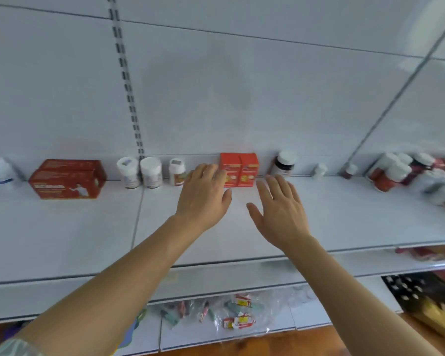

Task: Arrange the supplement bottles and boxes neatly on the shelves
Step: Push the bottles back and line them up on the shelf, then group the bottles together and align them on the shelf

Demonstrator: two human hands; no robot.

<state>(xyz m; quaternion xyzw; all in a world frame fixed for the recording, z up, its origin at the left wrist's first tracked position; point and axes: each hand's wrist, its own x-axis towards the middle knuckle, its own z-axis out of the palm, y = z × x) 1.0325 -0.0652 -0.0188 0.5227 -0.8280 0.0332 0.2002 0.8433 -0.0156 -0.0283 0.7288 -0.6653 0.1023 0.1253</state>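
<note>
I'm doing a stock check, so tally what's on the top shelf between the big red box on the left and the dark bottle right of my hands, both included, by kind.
Large red boxes: 1, possibly two stacked
White bottles: 3
Small orange boxes: 2
Dark bottle: 1
Total: 7

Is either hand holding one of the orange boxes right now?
No, the left hand and right hand are both open with straight fingers, just before the orange boxes.

Bottle cluster (419, 173) at right edge blurred and cut off; left hand (203, 194) hides orange boxes' (239, 169) lower-left corner.
</note>
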